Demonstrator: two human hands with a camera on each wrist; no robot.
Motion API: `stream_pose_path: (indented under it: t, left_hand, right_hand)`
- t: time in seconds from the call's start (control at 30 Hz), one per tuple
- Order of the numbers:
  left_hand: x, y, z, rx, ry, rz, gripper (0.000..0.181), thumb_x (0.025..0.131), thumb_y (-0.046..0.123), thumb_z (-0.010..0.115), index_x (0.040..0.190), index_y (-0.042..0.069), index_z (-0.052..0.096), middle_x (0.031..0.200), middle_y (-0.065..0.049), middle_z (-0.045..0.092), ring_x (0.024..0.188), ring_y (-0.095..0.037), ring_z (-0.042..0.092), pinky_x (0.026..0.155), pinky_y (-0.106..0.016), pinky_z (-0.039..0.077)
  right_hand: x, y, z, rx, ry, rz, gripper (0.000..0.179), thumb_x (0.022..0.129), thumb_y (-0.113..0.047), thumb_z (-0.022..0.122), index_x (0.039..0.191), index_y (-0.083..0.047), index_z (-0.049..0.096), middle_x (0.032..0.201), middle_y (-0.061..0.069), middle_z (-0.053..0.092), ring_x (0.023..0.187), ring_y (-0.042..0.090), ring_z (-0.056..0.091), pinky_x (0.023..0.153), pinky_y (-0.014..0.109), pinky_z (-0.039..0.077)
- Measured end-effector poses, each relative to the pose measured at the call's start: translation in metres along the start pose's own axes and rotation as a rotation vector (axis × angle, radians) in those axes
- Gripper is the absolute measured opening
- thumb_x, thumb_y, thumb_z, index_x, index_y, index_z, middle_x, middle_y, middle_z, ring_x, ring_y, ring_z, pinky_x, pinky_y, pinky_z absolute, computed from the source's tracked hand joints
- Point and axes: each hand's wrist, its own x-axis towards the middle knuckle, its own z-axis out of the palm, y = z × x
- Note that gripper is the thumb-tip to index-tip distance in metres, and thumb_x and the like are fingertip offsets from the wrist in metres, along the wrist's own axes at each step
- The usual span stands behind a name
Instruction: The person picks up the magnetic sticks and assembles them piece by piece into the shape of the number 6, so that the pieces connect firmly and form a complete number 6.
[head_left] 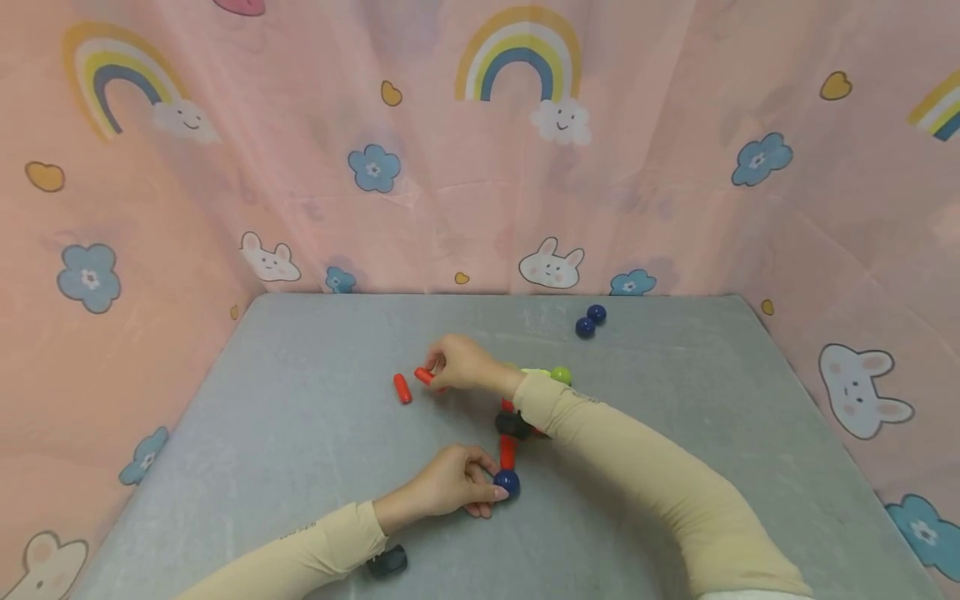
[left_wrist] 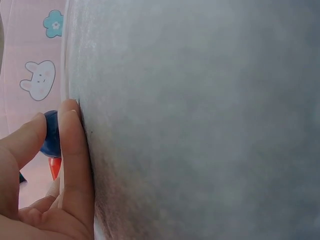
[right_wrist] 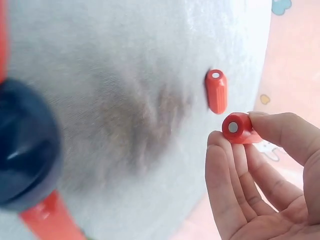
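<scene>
My left hand [head_left: 450, 483] pinches a blue ball [head_left: 507, 485] between thumb and fingers, close to the tabletop. From that ball a red rod [head_left: 507, 452] leads to a black connector piece [head_left: 512, 425], part of an assembly half hidden behind the right forearm. A lime-green ball [head_left: 561, 375] shows past the sleeve. Farther back and to the left, my right hand [head_left: 465, 365] holds a short red magnetic rod [right_wrist: 237, 126] by thumb and fingers, its silver end visible in the right wrist view. Beside it lies a loose red rod [head_left: 402, 389], apart from the fingers.
Two dark blue balls [head_left: 591, 321] sit together near the table's back edge. Another black piece [head_left: 387, 562] lies by the left sleeve at the front. A pink patterned curtain [head_left: 465, 217] stands around the grey table [head_left: 300, 417].
</scene>
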Motion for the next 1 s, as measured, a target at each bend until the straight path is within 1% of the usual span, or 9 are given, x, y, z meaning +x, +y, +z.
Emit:
stream_pose_path:
  t: [0.27,0.33,0.43,0.57,0.63,0.7,0.8,0.9,1.0]
  left_hand:
    - [0.0,0.002,0.001,-0.005,0.0,-0.007,0.026,0.086,0.013,0.077,0.103,-0.002,0.063,0.071,-0.018,0.071,0.057,-0.008,0.067,0.054,-0.025,0.057]
    - [0.0,0.001,0.001,-0.007,-0.001,-0.007,0.026,0.086,0.013,0.077,0.103,-0.002,0.063,0.071,-0.018,0.071,0.057,-0.008,0.067,0.054,-0.026,0.057]
    - [0.0,0.001,0.001,-0.013,-0.003,-0.015,0.026,0.086,0.014,0.077,0.103,-0.001,0.063,0.071,-0.018,0.071,0.057,-0.009,0.067,0.054,-0.026,0.058]
    - [0.001,-0.001,0.0,-0.011,-0.006,-0.017,0.025,0.086,0.015,0.077,0.102,0.0,0.064,0.068,-0.012,0.07,0.057,-0.008,0.067,0.054,-0.025,0.057]
    - [0.002,-0.002,0.0,-0.008,-0.007,-0.014,0.024,0.086,0.015,0.077,0.101,0.001,0.064,0.066,-0.008,0.069,0.057,-0.008,0.067,0.054,-0.025,0.057]
    - [0.003,-0.003,0.0,-0.004,-0.008,-0.011,0.023,0.086,0.014,0.077,0.101,0.001,0.064,0.066,-0.005,0.069,0.057,-0.008,0.067,0.054,-0.024,0.057]
    - [0.003,-0.004,0.0,0.003,-0.006,-0.011,0.023,0.086,0.015,0.077,0.101,0.002,0.064,0.066,-0.005,0.069,0.057,-0.008,0.067,0.054,-0.025,0.057]
    - [0.003,-0.003,0.0,0.007,-0.005,-0.016,0.024,0.087,0.016,0.077,0.101,0.002,0.064,0.066,-0.005,0.07,0.057,-0.008,0.067,0.054,-0.025,0.058]
    - [0.003,-0.002,0.0,0.011,-0.004,-0.021,0.023,0.087,0.016,0.077,0.101,0.002,0.065,0.066,-0.005,0.069,0.057,-0.008,0.067,0.054,-0.025,0.058]
  right_hand:
    - [-0.029,0.01,-0.013,-0.03,0.016,-0.051,0.02,0.079,-0.007,0.078,0.098,-0.004,0.074,0.084,0.006,0.072,0.074,0.01,0.061,0.066,0.018,0.048]
    - [-0.037,0.015,-0.016,-0.024,0.019,-0.068,0.019,0.079,-0.007,0.078,0.098,-0.005,0.074,0.085,0.006,0.073,0.076,0.011,0.062,0.068,0.02,0.05]
    - [-0.05,0.021,-0.018,-0.001,0.022,-0.068,0.018,0.081,-0.007,0.077,0.099,-0.006,0.074,0.088,0.005,0.074,0.079,0.012,0.064,0.071,0.022,0.052]
    - [-0.069,0.027,-0.021,0.034,0.025,-0.053,0.019,0.083,-0.006,0.075,0.102,-0.008,0.074,0.092,0.004,0.074,0.08,0.01,0.064,0.073,0.022,0.055]
    - [-0.079,0.03,-0.022,0.039,0.03,-0.062,0.02,0.083,-0.007,0.075,0.103,-0.008,0.075,0.092,0.003,0.074,0.079,0.009,0.064,0.073,0.022,0.055]
    - [-0.09,0.035,-0.022,0.026,0.04,-0.089,0.02,0.083,-0.007,0.076,0.103,-0.009,0.074,0.091,0.002,0.074,0.079,0.008,0.064,0.072,0.021,0.055]
    - [-0.106,0.043,-0.019,0.023,0.055,-0.098,0.02,0.083,-0.009,0.077,0.103,-0.011,0.074,0.088,-0.001,0.073,0.077,0.006,0.063,0.071,0.019,0.054]
    - [-0.123,0.05,-0.014,0.027,0.061,-0.078,0.02,0.084,-0.011,0.078,0.103,-0.015,0.074,0.087,-0.005,0.072,0.075,0.004,0.062,0.069,0.018,0.054]
    - [-0.139,0.057,-0.009,0.031,0.055,-0.064,0.02,0.084,-0.012,0.077,0.103,-0.016,0.073,0.089,-0.007,0.072,0.075,0.002,0.062,0.07,0.02,0.055]
